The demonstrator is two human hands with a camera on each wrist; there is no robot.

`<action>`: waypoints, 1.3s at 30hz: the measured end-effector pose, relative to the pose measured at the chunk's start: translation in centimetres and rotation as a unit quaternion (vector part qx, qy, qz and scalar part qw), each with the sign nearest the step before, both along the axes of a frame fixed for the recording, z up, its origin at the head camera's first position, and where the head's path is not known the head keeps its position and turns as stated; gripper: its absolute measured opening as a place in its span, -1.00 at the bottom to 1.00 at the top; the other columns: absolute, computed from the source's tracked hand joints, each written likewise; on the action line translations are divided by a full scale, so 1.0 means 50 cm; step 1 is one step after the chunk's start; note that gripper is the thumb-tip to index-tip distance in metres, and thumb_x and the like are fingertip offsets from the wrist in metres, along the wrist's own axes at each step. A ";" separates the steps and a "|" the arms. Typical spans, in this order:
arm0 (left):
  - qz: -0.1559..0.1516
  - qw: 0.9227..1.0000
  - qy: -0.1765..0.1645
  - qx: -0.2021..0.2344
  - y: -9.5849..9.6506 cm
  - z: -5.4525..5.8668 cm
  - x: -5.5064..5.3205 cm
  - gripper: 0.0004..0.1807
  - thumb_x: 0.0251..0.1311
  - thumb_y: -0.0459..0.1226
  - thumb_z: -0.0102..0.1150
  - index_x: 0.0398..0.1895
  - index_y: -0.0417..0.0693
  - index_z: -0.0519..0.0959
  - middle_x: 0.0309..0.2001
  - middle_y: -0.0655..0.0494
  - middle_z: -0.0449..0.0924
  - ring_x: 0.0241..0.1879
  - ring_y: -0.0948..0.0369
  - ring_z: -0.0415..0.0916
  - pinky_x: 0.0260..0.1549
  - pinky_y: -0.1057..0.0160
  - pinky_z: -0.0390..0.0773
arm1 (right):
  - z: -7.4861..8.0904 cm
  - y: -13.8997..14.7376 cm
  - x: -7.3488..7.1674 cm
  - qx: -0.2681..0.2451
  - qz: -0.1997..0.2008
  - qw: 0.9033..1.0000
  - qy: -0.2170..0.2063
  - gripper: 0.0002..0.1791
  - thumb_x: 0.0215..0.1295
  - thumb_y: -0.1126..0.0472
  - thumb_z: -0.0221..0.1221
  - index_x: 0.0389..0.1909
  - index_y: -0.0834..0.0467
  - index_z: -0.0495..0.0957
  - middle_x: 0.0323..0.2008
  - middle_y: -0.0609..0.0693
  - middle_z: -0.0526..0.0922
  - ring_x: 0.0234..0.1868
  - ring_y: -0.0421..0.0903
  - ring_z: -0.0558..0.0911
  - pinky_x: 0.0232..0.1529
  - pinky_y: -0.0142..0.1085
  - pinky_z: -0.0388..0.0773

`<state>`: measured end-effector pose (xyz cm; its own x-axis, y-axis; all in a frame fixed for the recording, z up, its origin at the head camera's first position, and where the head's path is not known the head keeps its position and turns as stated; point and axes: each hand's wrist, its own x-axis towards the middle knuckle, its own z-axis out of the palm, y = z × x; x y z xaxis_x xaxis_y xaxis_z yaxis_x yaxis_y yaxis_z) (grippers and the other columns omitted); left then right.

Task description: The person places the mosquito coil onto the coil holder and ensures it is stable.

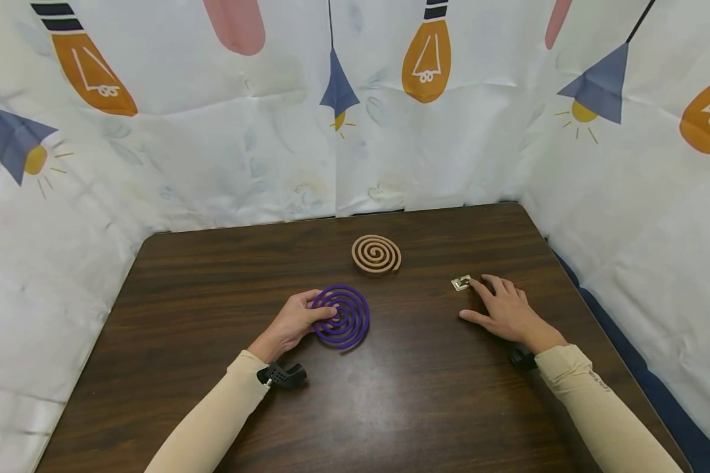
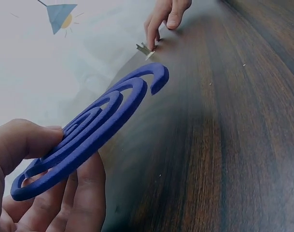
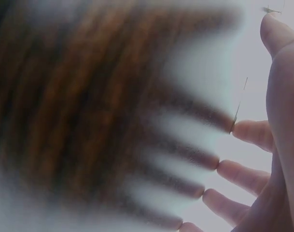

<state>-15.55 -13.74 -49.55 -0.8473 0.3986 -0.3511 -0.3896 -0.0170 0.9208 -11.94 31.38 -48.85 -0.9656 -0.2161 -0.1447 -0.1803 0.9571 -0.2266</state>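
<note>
A flat purple mosquito coil (image 1: pixel 344 316) is held up by my left hand (image 1: pixel 292 322), the thumb pressing its face near the centre. From the left wrist view the fingers of that hand support the coil (image 2: pixel 103 135) from beneath. My right hand (image 1: pixel 509 314) rests with spread fingers at the right of the table. Its index fingertip touches a small metal coil stand (image 1: pixel 460 283), which has a thin upright prong in the left wrist view. Behind the purple coil lies a tan mosquito coil (image 1: pixel 376 254), flat on the wood.
The dark wood-grain table (image 1: pixel 402 394) has rounded far corners. A white printed cloth (image 1: pixel 242 164) with lamp and bulb pictures hangs along the back and both sides. Blue fabric (image 1: pixel 615 341) shows below the right edge.
</note>
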 end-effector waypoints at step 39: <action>-0.004 1.000 -0.010 0.015 0.063 -0.003 -0.008 -0.60 0.32 -0.45 0.28 0.19 -0.33 0.48 -0.30 0.19 0.78 -0.33 0.30 0.76 -0.29 0.35 0.76 | -0.002 -0.074 0.021 -0.001 0.016 1.000 0.015 -0.09 0.41 -0.42 0.09 0.57 0.08 0.25 0.52 0.33 0.21 0.50 0.44 0.24 0.33 0.46 0.27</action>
<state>-15.93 -10.59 -49.69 -0.8365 0.4168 -0.3558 -0.4086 -0.0419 0.9117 -10.90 27.68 -48.96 -0.9623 -0.2466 -0.1151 -0.2169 0.9504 -0.2228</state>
